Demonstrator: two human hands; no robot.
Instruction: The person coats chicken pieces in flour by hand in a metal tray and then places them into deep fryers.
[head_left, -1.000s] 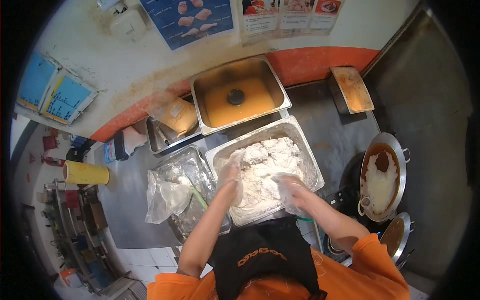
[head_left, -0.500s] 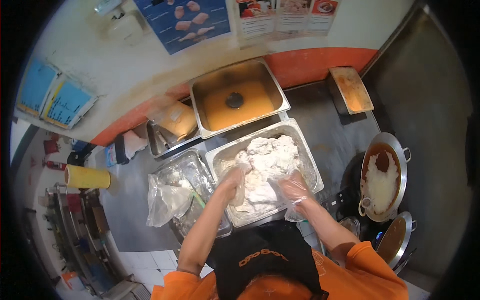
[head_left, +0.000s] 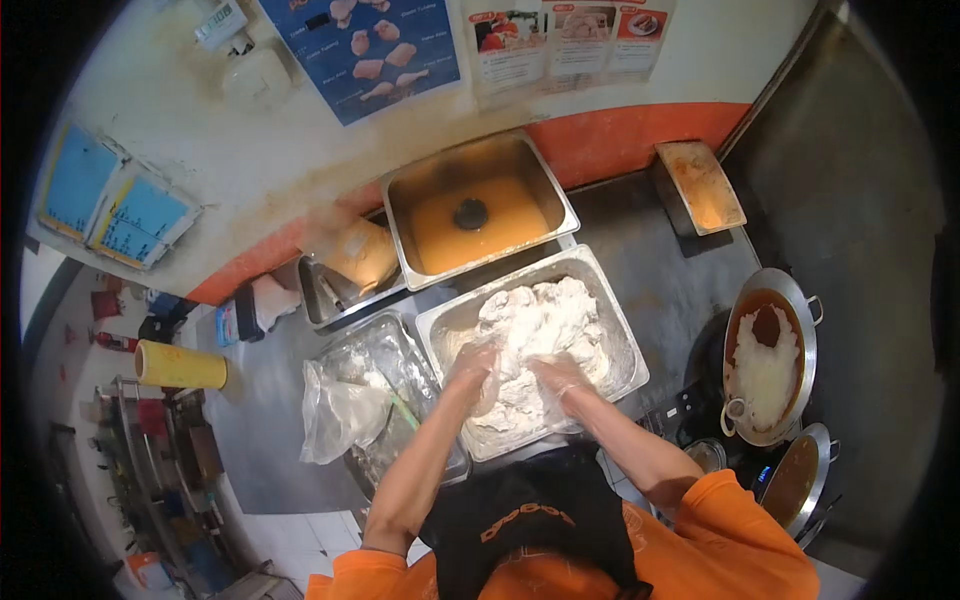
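Left hand (head_left: 474,366) and right hand (head_left: 560,377), both spread open, press into the floured pile (head_left: 535,330) beneath them

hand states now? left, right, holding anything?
Left hand: in the floured pieces in the steel tray, grip cannot be told.
Right hand: on the same pile, flour-coated, grip cannot be told.

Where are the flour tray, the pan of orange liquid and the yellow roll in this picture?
flour tray (head_left: 622,338): head view, on its bare right metal wall.
pan of orange liquid (head_left: 440,235): head view, on the liquid left of the dark round thing.
yellow roll (head_left: 180,365): head view, on the middle of its side.
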